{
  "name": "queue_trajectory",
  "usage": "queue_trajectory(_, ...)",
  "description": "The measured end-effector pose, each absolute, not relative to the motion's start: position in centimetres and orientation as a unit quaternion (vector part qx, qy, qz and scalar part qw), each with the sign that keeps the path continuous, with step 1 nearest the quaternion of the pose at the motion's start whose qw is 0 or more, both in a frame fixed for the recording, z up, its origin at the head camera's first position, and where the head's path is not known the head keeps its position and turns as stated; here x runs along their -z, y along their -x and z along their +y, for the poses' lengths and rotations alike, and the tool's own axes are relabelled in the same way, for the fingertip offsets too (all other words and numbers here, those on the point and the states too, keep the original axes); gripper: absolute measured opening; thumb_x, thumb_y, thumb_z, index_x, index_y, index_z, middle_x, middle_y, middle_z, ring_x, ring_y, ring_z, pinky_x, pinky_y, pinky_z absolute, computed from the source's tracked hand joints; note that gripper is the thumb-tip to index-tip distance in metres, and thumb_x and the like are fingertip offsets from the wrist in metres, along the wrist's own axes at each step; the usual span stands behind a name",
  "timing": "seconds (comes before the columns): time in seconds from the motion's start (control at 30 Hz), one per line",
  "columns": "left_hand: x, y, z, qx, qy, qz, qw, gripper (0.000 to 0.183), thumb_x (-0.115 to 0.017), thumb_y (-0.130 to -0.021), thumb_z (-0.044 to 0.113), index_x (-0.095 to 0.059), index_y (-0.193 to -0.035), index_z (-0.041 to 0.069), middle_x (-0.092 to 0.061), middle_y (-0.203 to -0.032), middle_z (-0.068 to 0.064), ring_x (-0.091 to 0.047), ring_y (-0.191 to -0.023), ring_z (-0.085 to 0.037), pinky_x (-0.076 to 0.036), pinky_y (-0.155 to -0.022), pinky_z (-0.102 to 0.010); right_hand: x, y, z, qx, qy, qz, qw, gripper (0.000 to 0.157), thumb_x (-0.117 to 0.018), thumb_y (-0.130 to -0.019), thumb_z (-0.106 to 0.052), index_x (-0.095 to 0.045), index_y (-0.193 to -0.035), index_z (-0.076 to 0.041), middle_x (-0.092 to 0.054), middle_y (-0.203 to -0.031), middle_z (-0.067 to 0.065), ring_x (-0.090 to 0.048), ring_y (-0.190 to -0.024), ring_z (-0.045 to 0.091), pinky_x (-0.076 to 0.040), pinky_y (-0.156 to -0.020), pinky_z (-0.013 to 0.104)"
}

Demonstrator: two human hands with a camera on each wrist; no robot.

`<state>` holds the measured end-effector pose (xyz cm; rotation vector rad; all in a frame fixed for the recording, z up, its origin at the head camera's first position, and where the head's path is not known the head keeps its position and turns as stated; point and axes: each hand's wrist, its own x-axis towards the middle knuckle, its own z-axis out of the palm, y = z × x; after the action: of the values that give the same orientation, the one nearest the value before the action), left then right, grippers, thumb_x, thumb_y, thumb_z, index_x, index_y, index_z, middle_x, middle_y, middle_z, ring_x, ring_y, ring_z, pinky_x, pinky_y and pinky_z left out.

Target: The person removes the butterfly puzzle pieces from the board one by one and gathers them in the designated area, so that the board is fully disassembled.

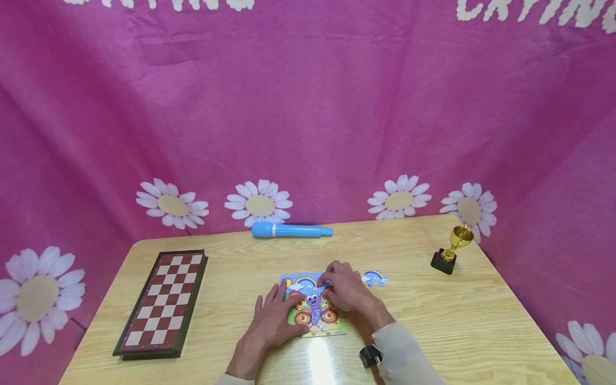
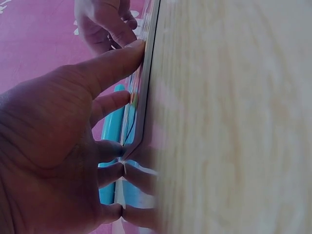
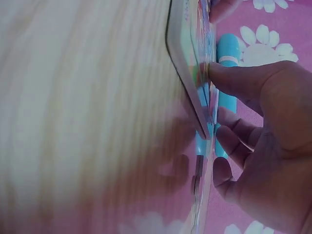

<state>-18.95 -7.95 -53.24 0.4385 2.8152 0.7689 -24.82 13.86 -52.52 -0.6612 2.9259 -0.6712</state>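
A butterfly jigsaw puzzle (image 1: 315,310) lies flat in its thin board on the table, with a purple, smiling butterfly on it. My left hand (image 1: 274,318) rests along the board's left side, thumb at the lower edge and the other fingers spread, as the left wrist view (image 2: 53,141) also shows. Over the upper right of the picture, my right hand (image 1: 347,289) has thumb and forefinger bent down at a puzzle piece, mostly hidden beneath them. Its remaining fingers curl loosely. Just right of that hand, a loose blue piece with a rainbow (image 1: 375,278) lies on the table.
A folding chessboard (image 1: 166,302) lies at the left of the wooden table (image 1: 433,331). A blue toy microphone (image 1: 291,230) lies along the back edge. At the right back stands a gold trophy cup (image 1: 452,248). A pink daisy-print cloth (image 1: 308,117) hangs behind.
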Motion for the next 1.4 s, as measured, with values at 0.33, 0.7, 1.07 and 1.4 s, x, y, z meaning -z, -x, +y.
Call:
queue_trajectory(0.33, 53.2, 18.8, -7.9, -0.255, -0.148, 0.951, 0.095, 0.067, -0.075, -0.076, 0.051, -0.057, -0.134, 0.024, -0.021, -0.159, -0.021, -0.019, -0.147, -0.042, -0.014, -0.111, -0.073, 52.7, 24.6, 13.8, 0.253, 0.174, 0.951, 0.021, 0.051, -0.078, -0.081, -0.023, -0.062, -0.127, -0.009, -0.057, -0.117, 0.008, -0.050, -0.109, 0.026, -0.045, -0.094, 0.043)
queue_trajectory(0.7, 53.2, 18.8, -7.9, -0.258, -0.149, 0.950, 0.093, 0.067, -0.075, -0.076, 0.050, -0.057, -0.134, 0.023, -0.022, -0.159, -0.021, -0.019, -0.147, -0.043, -0.014, -0.111, -0.073, 52.6, 24.3, 14.3, 0.282, 0.178, 0.943, 0.006, 0.037, -0.073, -0.084, -0.014, -0.066, -0.120, -0.020, -0.068, -0.107, 0.002, -0.056, -0.098, 0.021, -0.047, -0.086, 0.039)
queue_trajectory(1.07, 53.2, 18.7, -7.9, -0.265, -0.153, 0.948, 0.083, 0.066, -0.076, -0.075, 0.049, -0.058, -0.132, 0.022, -0.023, -0.158, -0.023, -0.020, -0.146, -0.043, -0.014, -0.111, -0.073, 52.5, 24.3, 15.4, 0.358, 0.119, 0.926, 0.019, 0.034, -0.063, -0.091, -0.011, -0.063, -0.124, -0.020, -0.052, -0.080, -0.004, -0.047, -0.075, 0.014, -0.040, -0.069, 0.029)
queue_trajectory(1.4, 53.2, 18.8, -8.0, -0.266, -0.148, 0.949, 0.086, 0.066, -0.076, -0.075, 0.049, -0.057, -0.133, 0.024, -0.022, -0.160, -0.020, -0.019, -0.147, -0.042, -0.013, -0.112, -0.072, 52.7, 24.6, 17.9, 0.374, 0.066, 0.925, 0.011, 0.033, -0.062, -0.091, -0.011, -0.065, -0.122, -0.021, -0.052, -0.080, -0.001, -0.047, -0.072, 0.015, -0.039, -0.063, 0.027)
